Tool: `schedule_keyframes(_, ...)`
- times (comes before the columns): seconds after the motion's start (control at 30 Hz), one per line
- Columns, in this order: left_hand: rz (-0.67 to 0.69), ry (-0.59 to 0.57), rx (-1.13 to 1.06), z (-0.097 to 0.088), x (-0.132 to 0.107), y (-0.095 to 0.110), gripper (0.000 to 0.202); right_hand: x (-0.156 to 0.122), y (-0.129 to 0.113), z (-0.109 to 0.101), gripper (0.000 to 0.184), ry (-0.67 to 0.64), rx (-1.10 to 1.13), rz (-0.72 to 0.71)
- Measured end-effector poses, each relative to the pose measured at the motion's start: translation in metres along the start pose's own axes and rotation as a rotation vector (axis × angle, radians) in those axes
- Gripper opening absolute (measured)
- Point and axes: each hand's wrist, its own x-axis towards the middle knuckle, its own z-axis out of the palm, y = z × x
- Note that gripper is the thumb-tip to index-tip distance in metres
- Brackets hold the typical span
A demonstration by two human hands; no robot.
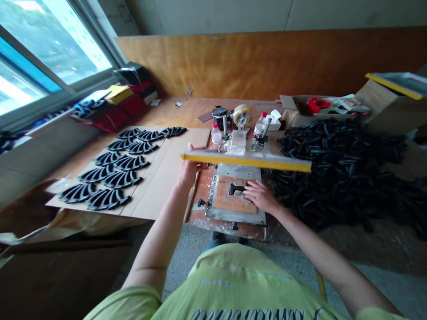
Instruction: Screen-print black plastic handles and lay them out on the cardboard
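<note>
My left hand is closed around the left end of a raised frame with a yellow front edge, a screen-printing frame by its look. Below that edge, a small black T-shaped plastic part lies on the wooden jig, which rests on a metal base plate. The fingers of my right hand close on the right end of this part; its tip is hidden under them.
Fanned rows of black parts lie on cardboard at left. A big heap of similar parts covers the right side. Behind the frame stand bottles with red caps, a tape roll and an opened carton.
</note>
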Motion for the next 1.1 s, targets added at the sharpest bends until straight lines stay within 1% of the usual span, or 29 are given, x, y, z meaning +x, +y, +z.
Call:
schedule_keyframes(0.07, -0.121, -0.043, 0.068, -0.022, -0.022, -0.025, 0.058, -0.004, 0.023, -0.027, 0.026, 0.145, -0.017, 0.266)
schedule_keyframes(0.1, -0.203, -0.069, 0.103, -0.032, -0.033, -0.041, 0.057, -0.002, 0.032, -0.038, 0.029, 0.207, -0.027, 0.369)
schedule_keyframes(0.13, -0.284, -0.095, 0.136, -0.041, -0.042, -0.058, 0.058, 0.003, 0.036, -0.048, 0.031, 0.255, -0.029, 0.423)
schedule_keyframes(0.17, -0.344, -0.11, 0.168, -0.049, -0.051, -0.076, 0.063, 0.011, 0.036, -0.054, 0.032, 0.291, -0.028, 0.428)
schedule_keyframes(0.2, -0.378, -0.118, 0.196, -0.055, -0.057, -0.094, 0.069, 0.023, 0.032, -0.058, 0.033, 0.322, -0.027, 0.404)
schedule_keyframes(0.27, -0.374, -0.109, 0.248, -0.062, -0.065, -0.127, 0.081, 0.052, 0.013, -0.058, 0.044, 0.327, -0.063, 0.287)
schedule_keyframes(0.33, -0.344, -0.102, 0.287, -0.065, -0.065, -0.151, 0.083, 0.082, -0.013, -0.052, 0.056, 0.236, -0.157, 0.177)
schedule_keyframes(0.37, -0.334, -0.099, 0.299, -0.066, -0.064, -0.16, 0.081, 0.095, -0.024, -0.049, 0.055, 0.169, -0.209, 0.157)
schedule_keyframes(0.4, -0.331, -0.1, 0.308, -0.067, -0.063, -0.165, 0.079, 0.105, -0.034, -0.044, 0.051, 0.096, -0.251, 0.154)
schedule_keyframes(0.43, -0.334, -0.105, 0.312, -0.068, -0.062, -0.169, 0.078, 0.111, -0.042, -0.04, 0.044, 0.026, -0.28, 0.158)
schedule_keyframes(0.5, -0.352, -0.124, 0.31, -0.07, -0.06, -0.172, 0.077, 0.112, -0.052, -0.031, 0.029, -0.08, -0.305, 0.179)
schedule_keyframes(0.57, -0.367, -0.136, 0.301, -0.072, -0.059, -0.174, 0.077, 0.098, -0.056, -0.023, 0.015, -0.141, -0.313, 0.158)
schedule_keyframes(0.6, -0.372, -0.136, 0.299, -0.072, -0.059, -0.175, 0.077, 0.088, -0.056, -0.02, 0.011, -0.159, -0.315, 0.117)
schedule_keyframes(0.67, -0.376, -0.132, 0.306, -0.074, -0.06, -0.178, 0.077, 0.067, -0.056, -0.017, 0.016, -0.182, -0.314, -0.01)
schedule_keyframes(0.73, -0.373, -0.134, 0.315, -0.074, -0.06, -0.182, 0.077, 0.052, -0.053, -0.02, 0.024, -0.209, -0.29, -0.142)
schedule_keyframes(0.8, -0.364, -0.133, 0.319, -0.075, -0.06, -0.184, 0.077, 0.049, -0.05, -0.025, 0.022, -0.26, -0.25, -0.22)
schedule_keyframes(0.83, -0.36, -0.128, 0.321, -0.075, -0.06, -0.185, 0.076, 0.052, -0.049, -0.027, 0.019, -0.282, -0.234, -0.231)
schedule_keyframes(0.9, -0.354, -0.115, 0.329, -0.075, -0.06, -0.185, 0.075, 0.059, -0.048, -0.028, 0.013, -0.265, -0.229, -0.196)
schedule_keyframes(0.97, -0.348, -0.105, 0.342, -0.075, -0.061, -0.183, 0.074, 0.062, -0.051, -0.022, 0.016, -0.179, -0.248, -0.138)
schedule_keyframes(1.03, -0.348, -0.093, 0.346, -0.074, -0.061, -0.181, 0.072, 0.056, -0.055, -0.014, 0.023, -0.107, -0.254, -0.131)
schedule_keyframes(1.1, -0.358, -0.084, 0.335, -0.073, -0.062, -0.178, 0.072, 0.046, -0.057, -0.006, 0.026, -0.106, -0.226, -0.169)
